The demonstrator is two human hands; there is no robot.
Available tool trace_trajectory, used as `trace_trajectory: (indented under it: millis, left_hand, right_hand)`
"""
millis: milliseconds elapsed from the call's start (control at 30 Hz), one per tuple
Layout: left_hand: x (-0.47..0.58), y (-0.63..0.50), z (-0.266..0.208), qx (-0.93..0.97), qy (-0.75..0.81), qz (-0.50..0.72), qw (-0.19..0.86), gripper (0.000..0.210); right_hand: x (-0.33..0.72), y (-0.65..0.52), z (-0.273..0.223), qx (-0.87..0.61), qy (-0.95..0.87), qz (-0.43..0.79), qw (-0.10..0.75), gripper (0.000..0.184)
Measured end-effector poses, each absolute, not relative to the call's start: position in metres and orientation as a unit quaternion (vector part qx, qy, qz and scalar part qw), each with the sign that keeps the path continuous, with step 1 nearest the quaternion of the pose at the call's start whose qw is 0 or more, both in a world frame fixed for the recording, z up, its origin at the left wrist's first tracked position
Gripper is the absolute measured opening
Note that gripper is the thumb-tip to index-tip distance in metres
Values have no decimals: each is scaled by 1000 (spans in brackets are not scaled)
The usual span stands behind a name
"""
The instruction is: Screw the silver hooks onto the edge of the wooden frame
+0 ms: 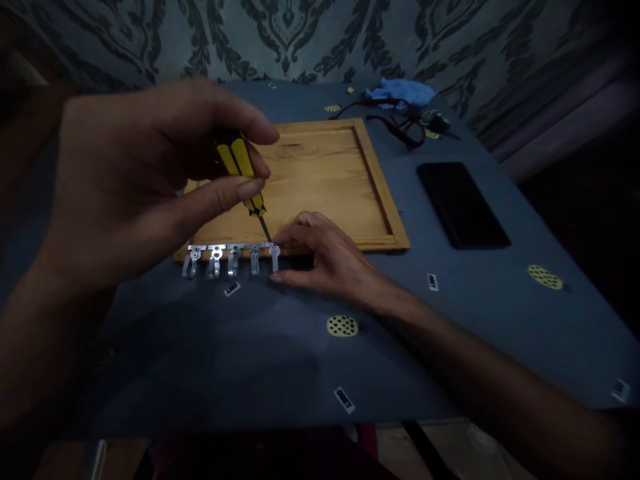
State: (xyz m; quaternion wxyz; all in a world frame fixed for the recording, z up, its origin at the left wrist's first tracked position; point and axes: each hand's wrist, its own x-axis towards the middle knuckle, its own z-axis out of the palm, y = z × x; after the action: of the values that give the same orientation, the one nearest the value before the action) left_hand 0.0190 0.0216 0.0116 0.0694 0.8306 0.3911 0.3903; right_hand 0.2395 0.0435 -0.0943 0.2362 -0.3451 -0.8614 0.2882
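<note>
Evidently for control, the left hand (125, 160) pinches a black-and-yellow screwdriver (243, 160), its thin shaft slanting down to the right end of a silvery metal five-hook rail (218, 252). That lies along the near edge of a framed honey-coloured wooden panel (320, 180); the right hand (333, 253) brackets its end, probably bracing; whether it grips, I cannot tell.

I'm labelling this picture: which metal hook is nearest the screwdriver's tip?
The rightmost metal hook of the five, beside the right hand. The tip of the screwdriver is close by its top; the other four hooks sit farther left.
</note>
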Motion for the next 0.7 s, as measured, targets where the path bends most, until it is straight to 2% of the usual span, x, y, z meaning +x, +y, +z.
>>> trace_trajectory:
  millis: [100, 167, 700]
  left_hand:
    - [19, 23, 7, 813, 424, 373, 143, 26]
    - [21, 23, 7, 812, 420, 375, 155, 24]
    - [26, 14, 8, 834, 408, 344, 138, 27]
  right_hand:
    - [240, 43, -94, -346, -860, 289, 239, 40]
    - [240, 43, -94, -345, -860, 290, 239, 42]
    - [240, 44, -96, -338, -863, 286, 243, 41]
